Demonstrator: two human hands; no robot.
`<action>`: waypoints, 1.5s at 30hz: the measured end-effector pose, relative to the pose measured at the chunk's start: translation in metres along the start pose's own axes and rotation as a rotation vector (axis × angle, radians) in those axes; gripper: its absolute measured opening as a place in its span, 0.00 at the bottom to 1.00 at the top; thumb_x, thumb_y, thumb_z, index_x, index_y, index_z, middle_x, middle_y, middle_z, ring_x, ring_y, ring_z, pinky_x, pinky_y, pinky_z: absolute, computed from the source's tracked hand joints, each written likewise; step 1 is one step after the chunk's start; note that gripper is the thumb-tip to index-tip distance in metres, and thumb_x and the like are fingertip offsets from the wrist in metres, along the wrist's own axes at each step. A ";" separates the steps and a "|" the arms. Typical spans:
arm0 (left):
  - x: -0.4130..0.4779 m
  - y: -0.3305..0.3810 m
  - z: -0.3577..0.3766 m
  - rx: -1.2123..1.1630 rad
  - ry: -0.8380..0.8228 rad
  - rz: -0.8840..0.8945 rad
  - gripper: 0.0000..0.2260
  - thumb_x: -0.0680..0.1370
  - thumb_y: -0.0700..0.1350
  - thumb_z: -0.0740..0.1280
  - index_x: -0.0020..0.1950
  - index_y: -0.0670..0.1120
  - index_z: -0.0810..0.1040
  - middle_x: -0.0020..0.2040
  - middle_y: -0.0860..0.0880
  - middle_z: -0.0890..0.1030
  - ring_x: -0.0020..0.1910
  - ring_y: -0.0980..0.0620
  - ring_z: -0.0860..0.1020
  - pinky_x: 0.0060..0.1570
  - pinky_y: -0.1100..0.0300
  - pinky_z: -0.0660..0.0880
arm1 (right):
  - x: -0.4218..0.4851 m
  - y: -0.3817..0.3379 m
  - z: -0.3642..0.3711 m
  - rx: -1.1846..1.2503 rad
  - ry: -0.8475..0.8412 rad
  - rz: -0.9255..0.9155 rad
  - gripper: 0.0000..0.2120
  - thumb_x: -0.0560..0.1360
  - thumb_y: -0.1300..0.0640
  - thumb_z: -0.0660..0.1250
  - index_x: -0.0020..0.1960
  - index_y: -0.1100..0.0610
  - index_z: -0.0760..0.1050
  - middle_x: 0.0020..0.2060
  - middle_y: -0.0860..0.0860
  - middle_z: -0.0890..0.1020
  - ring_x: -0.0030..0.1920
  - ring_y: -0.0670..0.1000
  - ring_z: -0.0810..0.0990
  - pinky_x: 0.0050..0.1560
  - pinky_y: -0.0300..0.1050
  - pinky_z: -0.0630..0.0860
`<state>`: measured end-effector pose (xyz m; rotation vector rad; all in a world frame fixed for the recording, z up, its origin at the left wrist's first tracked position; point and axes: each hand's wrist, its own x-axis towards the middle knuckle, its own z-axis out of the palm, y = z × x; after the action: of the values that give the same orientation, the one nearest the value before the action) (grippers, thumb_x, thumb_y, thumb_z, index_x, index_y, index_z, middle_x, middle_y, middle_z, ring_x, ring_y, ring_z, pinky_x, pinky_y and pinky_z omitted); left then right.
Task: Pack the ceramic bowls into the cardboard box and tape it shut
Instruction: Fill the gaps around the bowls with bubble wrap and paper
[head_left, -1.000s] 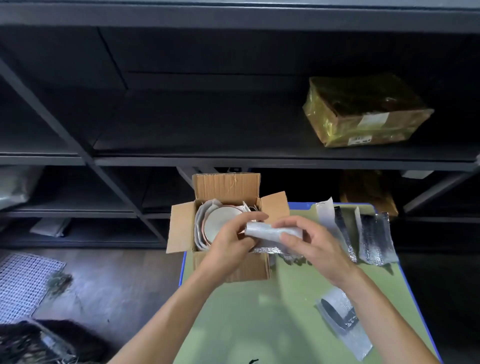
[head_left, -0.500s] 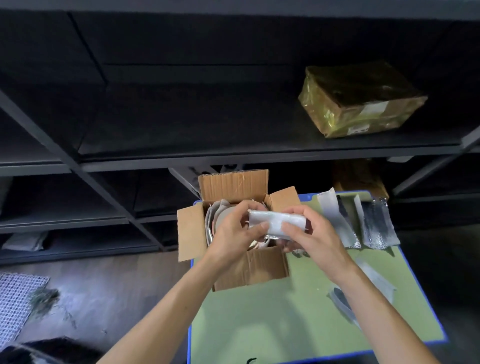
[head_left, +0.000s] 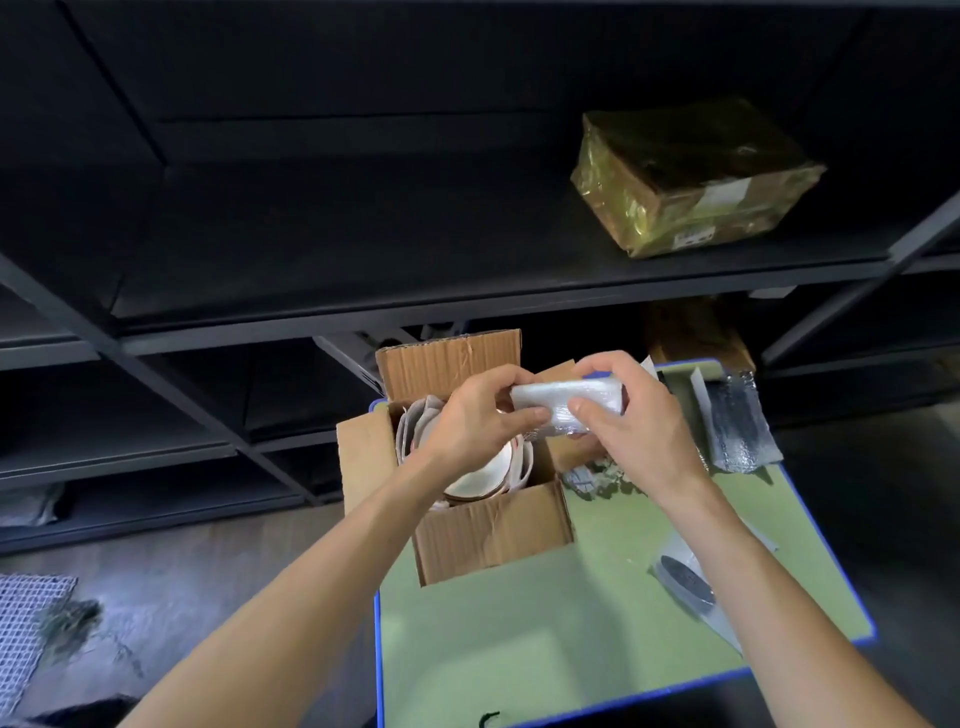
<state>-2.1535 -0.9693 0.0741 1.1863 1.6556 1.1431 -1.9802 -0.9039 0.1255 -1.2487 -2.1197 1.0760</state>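
An open cardboard box (head_left: 493, 535) stands at the left end of a green table (head_left: 545, 623), its flaps up. Inside it lies a white ceramic bowl (head_left: 485, 475) with a brown rim, with white foam sheets (head_left: 413, 434) around it. Above the box, my left hand (head_left: 478, 421) and my right hand (head_left: 623, 421) both pinch a folded piece of white bubble wrap (head_left: 566, 402), one at each end. The left hand hides part of the bowl.
Silver bubble-wrap bags (head_left: 737, 426) lie at the table's far right, another bag (head_left: 685, 582) near my right forearm. A parcel wrapped in yellow film (head_left: 691, 176) sits on the dark shelving (head_left: 415, 296) behind the table. A mesh mat (head_left: 26, 623) lies on the floor to the left.
The view has tilted and closed in on the table. Both hands kept hold of the bubble wrap and lifted it slightly over the box.
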 end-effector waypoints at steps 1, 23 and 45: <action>0.001 -0.002 0.000 0.036 0.007 0.008 0.08 0.75 0.43 0.74 0.54 0.48 0.81 0.44 0.51 0.83 0.43 0.55 0.81 0.46 0.61 0.77 | 0.001 -0.001 0.000 -0.089 0.012 -0.013 0.12 0.76 0.59 0.67 0.53 0.43 0.74 0.39 0.45 0.80 0.35 0.44 0.78 0.32 0.37 0.73; -0.010 -0.043 0.010 0.570 0.054 0.155 0.09 0.79 0.48 0.65 0.52 0.47 0.82 0.55 0.49 0.79 0.51 0.50 0.78 0.54 0.55 0.74 | -0.014 0.009 0.054 -0.639 0.031 -0.206 0.15 0.70 0.64 0.71 0.56 0.57 0.77 0.32 0.58 0.80 0.32 0.65 0.77 0.30 0.44 0.57; -0.007 -0.056 0.011 0.495 0.035 0.138 0.11 0.77 0.46 0.66 0.56 0.44 0.83 0.59 0.47 0.77 0.55 0.48 0.78 0.56 0.51 0.76 | -0.009 0.032 0.071 -0.731 0.020 -0.266 0.11 0.73 0.63 0.67 0.54 0.54 0.75 0.41 0.53 0.74 0.35 0.62 0.76 0.27 0.49 0.67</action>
<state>-2.1562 -0.9824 0.0185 1.6140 1.9766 0.8576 -2.0089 -0.9308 0.0574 -1.1892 -2.6721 0.1574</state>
